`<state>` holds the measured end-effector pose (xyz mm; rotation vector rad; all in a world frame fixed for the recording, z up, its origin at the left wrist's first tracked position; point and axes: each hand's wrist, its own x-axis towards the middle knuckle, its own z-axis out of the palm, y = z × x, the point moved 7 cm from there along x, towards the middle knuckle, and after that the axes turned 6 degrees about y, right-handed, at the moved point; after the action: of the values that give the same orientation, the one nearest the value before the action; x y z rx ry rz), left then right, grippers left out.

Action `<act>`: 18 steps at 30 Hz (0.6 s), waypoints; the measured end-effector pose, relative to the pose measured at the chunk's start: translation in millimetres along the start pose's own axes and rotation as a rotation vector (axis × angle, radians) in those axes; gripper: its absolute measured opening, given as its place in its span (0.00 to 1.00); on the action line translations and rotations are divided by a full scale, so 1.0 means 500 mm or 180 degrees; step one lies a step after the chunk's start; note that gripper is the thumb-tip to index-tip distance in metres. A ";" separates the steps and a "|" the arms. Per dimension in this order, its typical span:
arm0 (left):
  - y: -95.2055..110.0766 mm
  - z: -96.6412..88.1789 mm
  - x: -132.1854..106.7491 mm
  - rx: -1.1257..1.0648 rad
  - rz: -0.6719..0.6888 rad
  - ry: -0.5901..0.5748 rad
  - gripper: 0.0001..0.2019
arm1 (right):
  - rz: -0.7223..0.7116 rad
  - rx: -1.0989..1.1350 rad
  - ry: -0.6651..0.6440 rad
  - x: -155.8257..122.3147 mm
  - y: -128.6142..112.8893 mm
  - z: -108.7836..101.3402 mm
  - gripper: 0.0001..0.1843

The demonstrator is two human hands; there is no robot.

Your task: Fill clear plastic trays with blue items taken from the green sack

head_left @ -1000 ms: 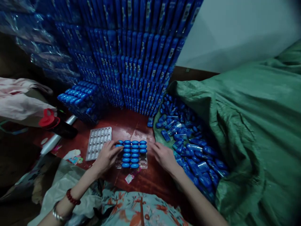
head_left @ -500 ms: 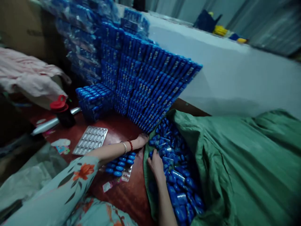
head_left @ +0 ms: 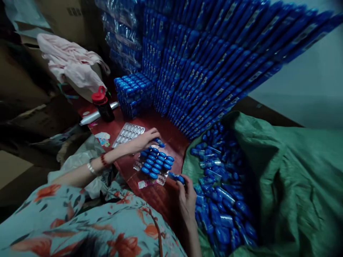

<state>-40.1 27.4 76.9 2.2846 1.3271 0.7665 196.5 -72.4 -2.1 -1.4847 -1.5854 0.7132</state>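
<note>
My left hand (head_left: 150, 138) is over the far edge of a clear plastic tray (head_left: 161, 179), its fingers closed on a small blue bottle (head_left: 160, 142). Rows of blue oval-topped bottles (head_left: 157, 162) stand upright in that tray. At the tray's near right side, my right hand (head_left: 187, 192) grips another small blue bottle (head_left: 177, 177) lying sideways. Close to the right hand, a green sack (head_left: 278, 178) lies with its mouth spread, full of loose blue bottles (head_left: 223, 200) with pale labels.
An unfilled clear tray (head_left: 129, 134) lies on the red surface (head_left: 171, 128). Beyond it stand a black bottle with a red lid (head_left: 103, 105), a shiny roll (head_left: 93, 117) and a block of blue bottles (head_left: 134, 92). A tall wall of packed blue bottles (head_left: 203, 71) rises behind.
Both hands have moved left from the sack's mouth to the partly filled tray, each now with a blue bottle. The camera view has turned downward and left.
</note>
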 end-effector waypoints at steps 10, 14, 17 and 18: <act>-0.056 -0.023 -0.249 -0.0198 -0.0984 0.1210 0.09 | -0.1698 -0.1672 -0.0992 0.024 -0.052 0.108 0.18; -0.024 0.039 -0.244 0.0105 -0.0448 0.1023 0.09 | -0.1807 -0.2258 -0.1654 0.045 -0.090 0.125 0.17; -0.016 0.064 -0.244 0.0460 -0.0093 0.0887 0.12 | -0.1720 -0.2300 -0.1795 0.053 -0.087 0.131 0.16; -0.016 0.069 -0.245 0.0546 0.0000 0.0838 0.13 | -0.1661 -0.2203 -0.1700 0.054 -0.082 0.130 0.16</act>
<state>-73.1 -78.3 13.3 2.3771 1.5626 1.0183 120.7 -43.2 5.6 -1.2689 -2.6943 0.2587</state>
